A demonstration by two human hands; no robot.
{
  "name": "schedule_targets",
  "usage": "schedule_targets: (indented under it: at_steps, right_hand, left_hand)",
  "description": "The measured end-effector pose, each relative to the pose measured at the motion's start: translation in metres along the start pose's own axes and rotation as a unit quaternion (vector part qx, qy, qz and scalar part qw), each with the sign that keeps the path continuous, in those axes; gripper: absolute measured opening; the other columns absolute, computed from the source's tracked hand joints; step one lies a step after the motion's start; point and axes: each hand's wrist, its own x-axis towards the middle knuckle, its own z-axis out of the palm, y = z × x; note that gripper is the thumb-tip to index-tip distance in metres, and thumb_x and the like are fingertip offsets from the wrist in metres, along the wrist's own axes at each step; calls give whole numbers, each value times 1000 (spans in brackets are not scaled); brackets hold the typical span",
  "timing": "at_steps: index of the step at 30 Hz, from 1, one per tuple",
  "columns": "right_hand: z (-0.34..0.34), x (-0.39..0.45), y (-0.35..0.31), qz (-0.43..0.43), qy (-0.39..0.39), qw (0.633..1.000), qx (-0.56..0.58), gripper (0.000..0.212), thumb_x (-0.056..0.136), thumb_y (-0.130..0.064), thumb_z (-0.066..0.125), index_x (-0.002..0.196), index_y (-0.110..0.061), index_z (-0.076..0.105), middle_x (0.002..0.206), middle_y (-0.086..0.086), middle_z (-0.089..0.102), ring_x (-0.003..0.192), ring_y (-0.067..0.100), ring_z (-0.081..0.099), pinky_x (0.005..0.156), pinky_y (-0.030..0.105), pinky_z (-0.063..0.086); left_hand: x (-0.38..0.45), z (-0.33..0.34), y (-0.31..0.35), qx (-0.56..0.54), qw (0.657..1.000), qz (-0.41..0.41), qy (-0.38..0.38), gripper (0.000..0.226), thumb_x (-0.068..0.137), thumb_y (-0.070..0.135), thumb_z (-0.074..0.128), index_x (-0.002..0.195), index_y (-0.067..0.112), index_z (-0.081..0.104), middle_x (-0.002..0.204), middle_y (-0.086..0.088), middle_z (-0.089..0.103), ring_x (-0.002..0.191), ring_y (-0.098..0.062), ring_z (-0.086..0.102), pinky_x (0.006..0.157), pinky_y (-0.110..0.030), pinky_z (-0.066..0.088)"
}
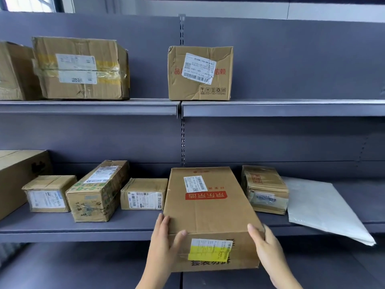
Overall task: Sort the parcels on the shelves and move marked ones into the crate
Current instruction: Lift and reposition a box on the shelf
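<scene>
A long brown cardboard parcel [208, 213] with a red printed band, a white label on top and a yellow-and-white label on its near end juts out over the front edge of the middle shelf [79, 230]. My left hand [164, 240] grips its near left corner, thumb across the front face. My right hand [268, 247] grips the near right corner, thumb on the top edge. No crate is in view.
On the middle shelf stand several small boxes [143, 193] left of the held parcel, a taped packet [264, 188] and a white poly mailer [320, 207] to its right. The upper shelf [270, 107] carries a labelled box [200, 73] and larger boxes [81, 67] at left.
</scene>
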Motion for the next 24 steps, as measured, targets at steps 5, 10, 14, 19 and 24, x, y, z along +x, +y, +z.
schedule_targets:
  at_steps: [5, 10, 14, 19, 24]
  right_hand:
    - [7, 12, 6, -226, 13, 919, -324, 99, 78, -54, 61, 147, -20, -2, 149, -9, -28, 139, 9, -18, 115, 32, 3]
    - [8, 33, 1, -224, 20, 891, -395, 91, 81, -58, 54, 148, -20, 7, 158, -5, 1, 144, 13, 0, 115, 25, 6]
    - [13, 52, -10, -213, 16, 893, -397, 89, 82, -52, 57, 148, -18, 9, 158, -3, 3, 145, 15, 2, 114, 27, 12]
    - [23, 69, -16, -191, 21, 893, -408, 87, 83, -49, 58, 148, -17, 10, 158, -2, 4, 145, 19, 5, 115, 31, 11]
    - [27, 79, -28, -146, -2, 892, -428, 86, 85, -42, 60, 148, -16, 8, 158, -3, 0, 145, 23, 2, 115, 37, 17]
  left_hand:
    - [19, -2, 6, 342, 927, 131, -87, 127, 47, 85, -25, 147, 13, 6, 155, 2, -10, 141, -15, -17, 114, -26, -8]
    - [46, -2, 8, 442, 872, 156, -141, 141, 33, 84, -32, 148, 12, 5, 157, -4, -1, 144, -18, -6, 116, -27, 2]
    - [68, 6, 8, 438, 875, 151, -143, 120, 48, 79, -3, 147, 11, 9, 157, -3, 4, 144, -17, -3, 115, -25, 14]
    - [88, 13, 8, 483, 850, 144, -151, 136, 38, 84, -26, 145, 10, 12, 157, -7, 7, 145, -20, 2, 117, -32, 7]
    - [104, 21, 16, 524, 825, 138, -162, 81, 86, 64, 31, 141, 6, 19, 154, -13, 18, 143, -25, 11, 117, -36, 6]
